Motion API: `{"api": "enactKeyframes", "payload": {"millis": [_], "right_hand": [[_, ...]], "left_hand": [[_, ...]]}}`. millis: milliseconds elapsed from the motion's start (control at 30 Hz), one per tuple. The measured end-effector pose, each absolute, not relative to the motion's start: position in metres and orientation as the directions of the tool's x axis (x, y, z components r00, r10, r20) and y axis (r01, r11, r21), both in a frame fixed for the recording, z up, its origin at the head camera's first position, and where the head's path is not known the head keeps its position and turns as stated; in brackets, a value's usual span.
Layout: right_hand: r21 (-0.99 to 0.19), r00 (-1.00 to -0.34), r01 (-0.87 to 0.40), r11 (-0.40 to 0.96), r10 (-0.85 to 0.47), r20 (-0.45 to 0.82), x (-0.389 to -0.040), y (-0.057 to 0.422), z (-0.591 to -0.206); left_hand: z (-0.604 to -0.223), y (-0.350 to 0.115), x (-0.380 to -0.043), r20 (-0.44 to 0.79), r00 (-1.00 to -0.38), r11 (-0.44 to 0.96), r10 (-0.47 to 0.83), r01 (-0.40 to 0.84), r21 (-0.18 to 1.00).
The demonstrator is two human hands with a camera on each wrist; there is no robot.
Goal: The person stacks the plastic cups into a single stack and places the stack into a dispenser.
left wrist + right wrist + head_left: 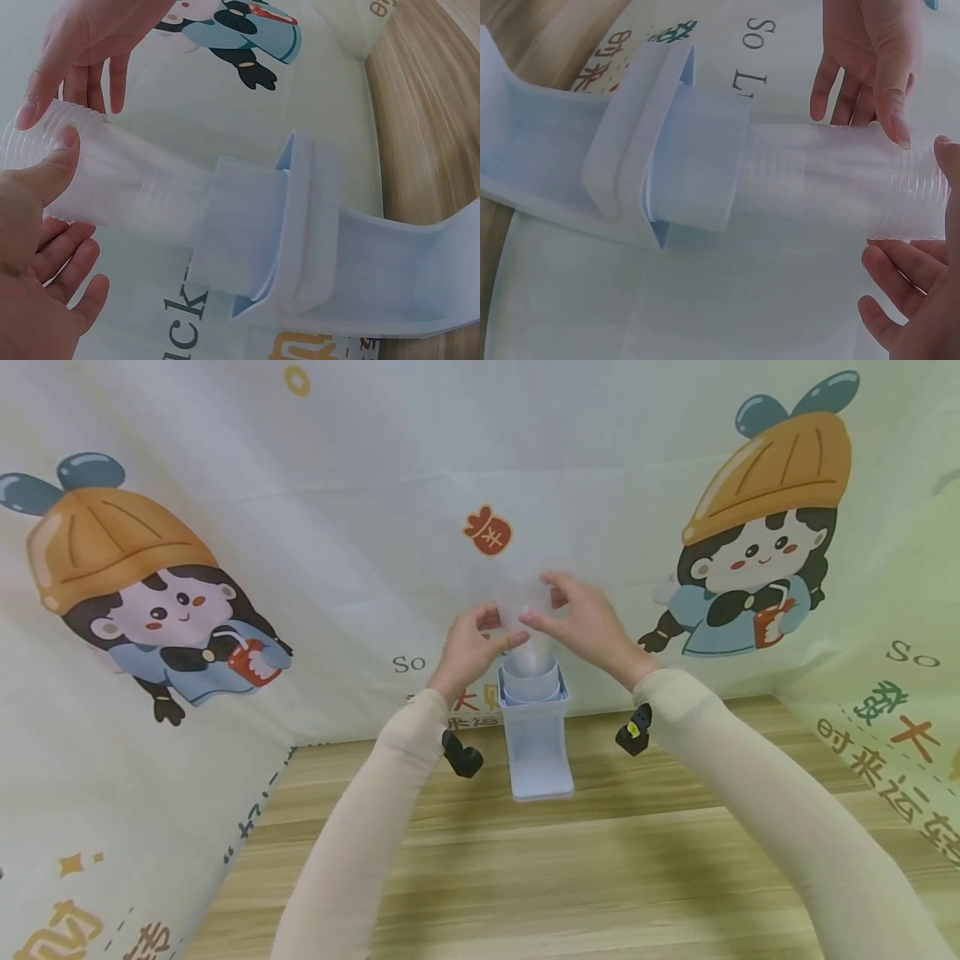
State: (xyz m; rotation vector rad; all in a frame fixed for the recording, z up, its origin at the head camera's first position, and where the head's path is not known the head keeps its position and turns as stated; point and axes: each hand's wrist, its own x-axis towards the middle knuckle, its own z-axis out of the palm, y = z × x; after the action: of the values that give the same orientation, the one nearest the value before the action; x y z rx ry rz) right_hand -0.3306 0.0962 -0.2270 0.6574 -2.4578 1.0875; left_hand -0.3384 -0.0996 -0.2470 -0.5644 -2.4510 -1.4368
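A stack of clear plastic cups (pixel 534 653) stands with its lower end in the round collar of a pale blue cup dispenser (pixel 538 752). My left hand (pixel 469 648) holds the stack near its top from the left, thumb in front and fingers behind. From the right, my right hand (pixel 589 620) grips the same upper part. In the left wrist view the ridged rims of the stack (pixel 142 180) lie between the two hands. The right wrist view shows the narrower end of the stack (pixel 780 169) inside the collar (pixel 697 161).
The dispenser's base stands on a wood-grain table (pixel 525 868), close to the back. Behind it hangs a white cloth (pixel 390 543) printed with cartoon figures and lettering, which also covers both sides. A black wrist camera (pixel 461 756) sits below the left cuff, another camera (pixel 634 731) below the right.
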Motion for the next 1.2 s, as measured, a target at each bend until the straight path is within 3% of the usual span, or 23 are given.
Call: {"api": "enactKeyframes", "payload": {"millis": [533,1200], "right_hand": [[-0.585,-0.85,-0.515,0.627,-0.285,0.442,-0.34,0.097,-0.255],[-0.624,-0.872,-0.48,0.616,-0.259,0.415,-0.34,0.099,-0.267]], "left_hand": [[-0.275,-0.1,-0.348,0.296,-0.934,0.525,0.2,0.357,0.773],[-0.286,-0.1,-0.346,0.283,-0.936,0.519,0.21,0.352,0.779]]}}
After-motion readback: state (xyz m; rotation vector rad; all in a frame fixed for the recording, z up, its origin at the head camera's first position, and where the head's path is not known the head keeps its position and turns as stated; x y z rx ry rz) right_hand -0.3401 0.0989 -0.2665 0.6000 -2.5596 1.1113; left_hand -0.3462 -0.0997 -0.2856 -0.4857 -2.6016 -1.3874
